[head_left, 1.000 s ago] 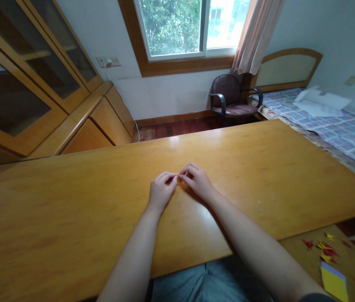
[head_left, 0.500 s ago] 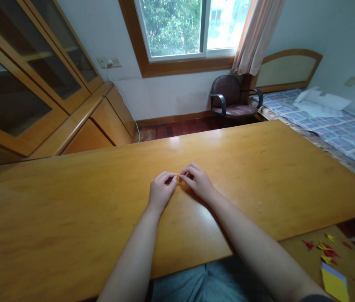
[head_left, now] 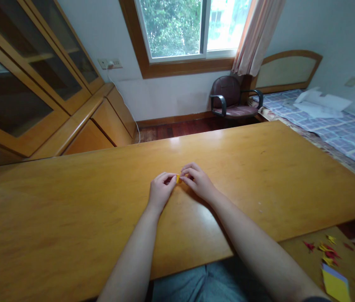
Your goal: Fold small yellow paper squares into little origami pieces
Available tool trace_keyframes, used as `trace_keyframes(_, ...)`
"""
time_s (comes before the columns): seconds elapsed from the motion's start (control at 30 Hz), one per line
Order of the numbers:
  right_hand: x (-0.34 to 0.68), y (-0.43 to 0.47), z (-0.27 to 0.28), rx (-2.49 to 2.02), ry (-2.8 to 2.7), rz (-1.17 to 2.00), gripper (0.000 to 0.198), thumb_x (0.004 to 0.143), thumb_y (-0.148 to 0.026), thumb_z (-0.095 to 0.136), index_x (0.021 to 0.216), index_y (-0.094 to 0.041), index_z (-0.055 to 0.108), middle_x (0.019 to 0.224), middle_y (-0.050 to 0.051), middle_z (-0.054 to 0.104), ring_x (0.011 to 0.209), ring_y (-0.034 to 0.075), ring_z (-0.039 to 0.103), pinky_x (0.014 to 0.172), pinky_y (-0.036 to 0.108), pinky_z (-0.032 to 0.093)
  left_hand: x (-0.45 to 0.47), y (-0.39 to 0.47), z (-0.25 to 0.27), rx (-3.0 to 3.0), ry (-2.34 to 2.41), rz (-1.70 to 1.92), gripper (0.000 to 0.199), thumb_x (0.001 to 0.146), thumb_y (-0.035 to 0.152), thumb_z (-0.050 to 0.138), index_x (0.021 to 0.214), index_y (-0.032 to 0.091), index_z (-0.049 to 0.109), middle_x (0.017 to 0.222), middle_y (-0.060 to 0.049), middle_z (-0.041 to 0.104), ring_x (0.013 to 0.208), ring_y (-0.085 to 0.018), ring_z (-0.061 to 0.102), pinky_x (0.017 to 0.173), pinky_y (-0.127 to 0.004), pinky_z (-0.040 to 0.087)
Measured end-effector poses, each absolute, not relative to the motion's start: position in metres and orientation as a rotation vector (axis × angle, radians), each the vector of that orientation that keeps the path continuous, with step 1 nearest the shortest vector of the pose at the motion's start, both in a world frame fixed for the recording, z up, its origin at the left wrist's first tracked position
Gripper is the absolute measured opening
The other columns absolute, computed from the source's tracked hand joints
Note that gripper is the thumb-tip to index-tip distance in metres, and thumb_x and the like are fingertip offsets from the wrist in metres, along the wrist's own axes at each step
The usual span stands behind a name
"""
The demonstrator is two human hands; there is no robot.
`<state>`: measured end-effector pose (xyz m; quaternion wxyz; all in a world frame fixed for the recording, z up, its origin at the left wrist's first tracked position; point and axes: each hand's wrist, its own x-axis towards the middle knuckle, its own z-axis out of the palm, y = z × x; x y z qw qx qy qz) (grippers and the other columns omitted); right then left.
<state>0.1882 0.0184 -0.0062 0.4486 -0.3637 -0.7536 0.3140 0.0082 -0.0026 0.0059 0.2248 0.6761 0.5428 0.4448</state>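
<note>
A small folded piece of yellow paper [head_left: 178,179] is pinched between my two hands, just above the middle of the wooden table [head_left: 95,209]. The thumb and fingers of my left hand [head_left: 162,187] close on its left side. From the right, my right hand [head_left: 197,180] pinches its other side with thumb and forefinger, the remaining fingers curled above. My fingertips cover much of the paper, so its exact folded shape cannot be made out.
On a lower surface at the bottom right lie several red and yellow folded paper pieces [head_left: 330,251] beside a stack of yellow and lilac paper sheets [head_left: 336,285]. A brown armchair [head_left: 229,94] and a bed [head_left: 328,126] stand beyond the table. A wooden cabinet [head_left: 83,126] fills the left.
My right fingertips have shifted very slightly to the right, and a little more of the yellow paper shows between the hands. My left hand has hardly moved.
</note>
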Motion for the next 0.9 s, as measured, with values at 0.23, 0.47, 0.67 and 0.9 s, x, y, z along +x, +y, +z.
trace_keyframes(0.23, 0.1883, 0.0181, -0.0043, -0.854, -1.893, 0.795, 0.005, 0.092, -0.022, 0.06, 0.092, -0.021, 0.065, 0.103, 0.005, 0.06, 0.08, 0.013, 0.059, 0.072, 0.026, 0.051, 0.0077, -0.0028, 0.0053, 1.89, 1.496, 1.222, 0.016, 0.086, 0.027, 0.061, 0.081, 0.021, 0.074, 0.08, -0.003, 0.075, 0.073, -0.016, 0.068, 0.068, -0.027, 0.052)
trace_keyframes(0.47, 0.1863, 0.0172, -0.0054, -0.887, -1.906, 0.812, 0.004, 0.09, -0.022, 0.063, 0.094, -0.021, 0.065, 0.096, 0.003, 0.061, 0.071, 0.011, 0.056, 0.068, 0.025, 0.049, 0.0073, -0.0025, 0.0038, 1.876, 1.496, 1.221, 0.015, 0.087, 0.027, 0.061, 0.082, 0.02, 0.074, 0.081, -0.003, 0.075, 0.074, -0.017, 0.069, 0.069, -0.027, 0.052)
trace_keyframes(0.67, 0.1848, 0.0165, -0.0051, -0.947, -1.899, 0.789, 0.011, 0.09, -0.021, 0.063, 0.102, -0.021, 0.064, 0.095, 0.002, 0.062, 0.066, 0.01, 0.054, 0.067, 0.025, 0.048, 0.0075, -0.0029, 0.0045, 1.899, 1.485, 1.223, 0.015, 0.087, 0.025, 0.061, 0.083, 0.021, 0.074, 0.082, -0.003, 0.075, 0.074, -0.017, 0.068, 0.068, -0.026, 0.051)
trace_keyframes(0.9, 0.1852, 0.0203, -0.0091, -0.972, -1.893, 0.744, 0.007, 0.092, -0.024, 0.063, 0.094, -0.021, 0.069, 0.092, 0.001, 0.06, 0.067, 0.01, 0.053, 0.067, 0.025, 0.047, 0.0084, -0.0039, 0.0044, 1.976, 1.465, 1.172, 0.015, 0.088, 0.024, 0.061, 0.083, 0.019, 0.074, 0.079, -0.003, 0.073, 0.073, -0.016, 0.066, 0.069, -0.026, 0.05)
